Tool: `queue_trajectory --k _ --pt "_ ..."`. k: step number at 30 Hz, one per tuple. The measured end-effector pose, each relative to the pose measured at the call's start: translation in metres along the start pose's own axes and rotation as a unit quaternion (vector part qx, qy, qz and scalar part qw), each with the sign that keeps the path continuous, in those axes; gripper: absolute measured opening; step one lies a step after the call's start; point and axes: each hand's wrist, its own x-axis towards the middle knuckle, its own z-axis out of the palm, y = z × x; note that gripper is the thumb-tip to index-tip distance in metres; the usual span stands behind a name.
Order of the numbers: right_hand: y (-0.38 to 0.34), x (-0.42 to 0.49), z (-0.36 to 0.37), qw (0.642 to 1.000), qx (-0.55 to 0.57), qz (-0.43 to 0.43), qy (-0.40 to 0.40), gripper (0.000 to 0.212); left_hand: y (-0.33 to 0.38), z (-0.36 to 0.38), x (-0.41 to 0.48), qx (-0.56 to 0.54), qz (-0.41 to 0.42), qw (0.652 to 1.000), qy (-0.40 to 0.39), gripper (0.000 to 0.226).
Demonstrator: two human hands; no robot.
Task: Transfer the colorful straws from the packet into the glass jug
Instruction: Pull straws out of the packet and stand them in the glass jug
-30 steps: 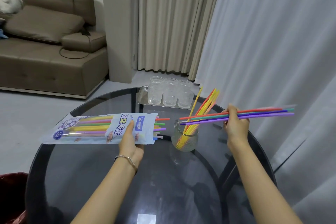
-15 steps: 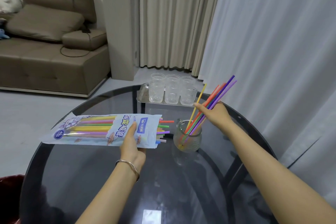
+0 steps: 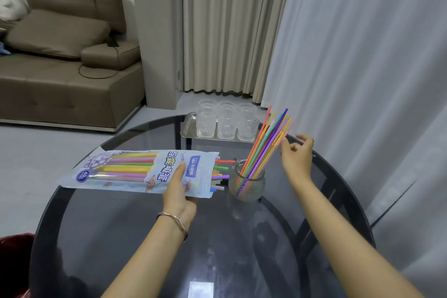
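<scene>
The straws (image 3: 264, 145) are standing in the jug (image 3: 246, 187), leaning and fanning out toward my right hand (image 3: 296, 158). More of them are lying in the packet (image 3: 130, 172), and their ends are sticking out of its open mouth, just beside the jug. My left hand (image 3: 177, 192) is gripping the packet, thumb on top and the other fingers hidden under it, over the table (image 3: 121, 237). Behind the jug a tray (image 3: 187, 128) is carrying six glasses (image 3: 205, 123).

Half a second ago my right hand was holding a bunch down in the jug. Now it is hanging just beside the straws, fingers loosely curled and holding nothing.

The jug is clear patterned glass with a round belly. The packet is glossy pale-blue plastic. The table is round, dark glass. A thin metal bangle (image 3: 174, 219) is sitting on my left wrist.
</scene>
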Motion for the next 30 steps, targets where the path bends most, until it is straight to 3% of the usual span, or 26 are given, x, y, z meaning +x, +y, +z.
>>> queue_trajectory --k 2,5,9,14,17,21,26,30 --pt "0.003 -0.023 0.003 0.998 0.050 0.036 -0.007 0.031 0.000 0.000 -0.007 0.004 -0.001 1.000 -0.007 0.029" --pt "0.002 -0.062 0.019 0.988 0.102 0.066 -0.092 0.020 -0.002 -0.001 -0.017 0.009 -0.002 1.000 -0.011 0.027" --pt "-0.012 -0.101 0.035 0.975 0.121 0.037 -0.180 0.014 -0.006 -0.002 -0.032 0.022 0.001 0.999 -0.033 0.036" --pt "-0.013 -0.129 0.044 0.984 0.060 -0.055 -0.160 0.016 -0.006 -0.004 -0.042 0.028 0.022 0.999 -0.021 0.036" --pt "-0.014 -0.132 0.045 0.981 0.068 -0.080 -0.165 0.016 -0.004 -0.004 -0.044 0.032 0.033 0.999 -0.021 0.033" --pt "-0.019 -0.124 0.037 0.980 0.113 -0.085 -0.143 0.017 0.005 -0.002 -0.043 0.006 0.013 1.000 -0.013 0.045" --pt "-0.022 -0.099 0.013 0.974 0.219 0.018 -0.049 0.021 0.021 -0.007 -0.034 -0.054 0.014 0.998 0.003 0.037" --pt "-0.022 -0.107 0.018 0.936 0.309 0.152 -0.076 0.028 0.013 -0.003 -0.037 -0.045 0.004 0.999 0.007 0.041"
